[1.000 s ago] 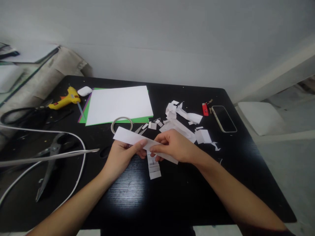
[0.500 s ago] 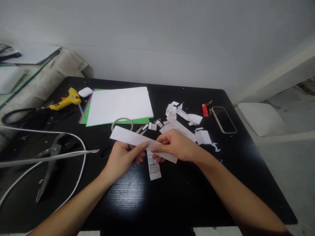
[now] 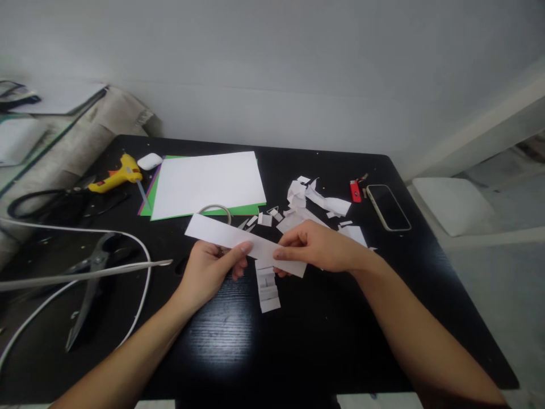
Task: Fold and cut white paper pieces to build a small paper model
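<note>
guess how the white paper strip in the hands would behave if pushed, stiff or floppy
The white strip is probably light, looking thin. It may be fairly stiff for paper: its end juts past the left hand without visible sag. Pushed endwise, it would likely buckle, since nearby scraps look bent.

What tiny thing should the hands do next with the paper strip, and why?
Maybe slide the left hand toward the left end of the paper strip: its thumb is near the middle, the right hand pinches nearer the right end, and the left end sticks out.
</note>
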Demonstrator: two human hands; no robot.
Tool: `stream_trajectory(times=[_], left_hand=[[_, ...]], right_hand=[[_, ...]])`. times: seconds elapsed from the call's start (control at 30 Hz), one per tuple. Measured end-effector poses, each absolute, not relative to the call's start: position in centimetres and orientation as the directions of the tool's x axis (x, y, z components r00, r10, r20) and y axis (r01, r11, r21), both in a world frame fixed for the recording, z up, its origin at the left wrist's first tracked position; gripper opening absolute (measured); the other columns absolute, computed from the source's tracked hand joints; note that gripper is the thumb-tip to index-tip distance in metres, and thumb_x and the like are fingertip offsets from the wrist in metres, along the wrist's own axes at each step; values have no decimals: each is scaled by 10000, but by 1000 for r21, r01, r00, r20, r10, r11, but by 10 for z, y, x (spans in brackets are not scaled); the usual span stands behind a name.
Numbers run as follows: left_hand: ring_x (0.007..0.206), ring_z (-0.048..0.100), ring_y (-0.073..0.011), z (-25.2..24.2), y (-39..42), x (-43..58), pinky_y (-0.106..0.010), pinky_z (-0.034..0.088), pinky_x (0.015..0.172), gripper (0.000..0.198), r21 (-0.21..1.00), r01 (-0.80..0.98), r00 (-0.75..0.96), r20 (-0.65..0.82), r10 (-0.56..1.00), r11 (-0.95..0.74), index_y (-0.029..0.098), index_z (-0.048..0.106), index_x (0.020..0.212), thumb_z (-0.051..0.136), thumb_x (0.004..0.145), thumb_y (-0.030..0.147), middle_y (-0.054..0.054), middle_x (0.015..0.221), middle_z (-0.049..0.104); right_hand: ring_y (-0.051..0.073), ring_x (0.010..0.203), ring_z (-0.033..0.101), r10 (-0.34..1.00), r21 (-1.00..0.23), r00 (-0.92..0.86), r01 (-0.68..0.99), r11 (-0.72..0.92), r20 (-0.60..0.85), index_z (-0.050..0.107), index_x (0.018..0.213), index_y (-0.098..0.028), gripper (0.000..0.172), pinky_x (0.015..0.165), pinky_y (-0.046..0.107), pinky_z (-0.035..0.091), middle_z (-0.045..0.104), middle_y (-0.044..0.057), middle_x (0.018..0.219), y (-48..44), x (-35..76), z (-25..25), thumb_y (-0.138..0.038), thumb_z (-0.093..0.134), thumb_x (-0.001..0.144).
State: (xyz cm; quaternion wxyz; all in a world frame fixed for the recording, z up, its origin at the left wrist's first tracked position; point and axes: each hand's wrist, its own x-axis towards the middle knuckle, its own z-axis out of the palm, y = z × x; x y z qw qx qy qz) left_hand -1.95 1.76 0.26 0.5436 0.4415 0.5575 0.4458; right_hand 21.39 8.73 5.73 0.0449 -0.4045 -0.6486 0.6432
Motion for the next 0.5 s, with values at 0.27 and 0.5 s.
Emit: stream_trajectory(times=[0.27, 0.5], left_hand=[[402, 594, -105, 4, 13, -11, -179, 490, 397, 288, 968, -15, 68, -247, 967, 249, 143, 730, 625, 831, 789, 357, -27, 514, 675], [399, 596, -110, 4, 14, -14, -186, 493, 390, 313, 976, -17, 56, -217, 975, 218, 147, 727, 606, 828, 797, 374, -37, 509, 670]], right_hand=[[151, 770, 706, 749, -945, -616, 325, -41, -244, 779, 896, -169, 199, 679, 260, 498, 786, 31, 847, 72, 195, 47, -355, 737, 956], [175, 808, 734, 788, -949, -559, 299, -99, -259, 787, 861, -173, 207, 733, 287, 531, 803, 48, 873, 70, 192, 48, -371, 774, 920]])
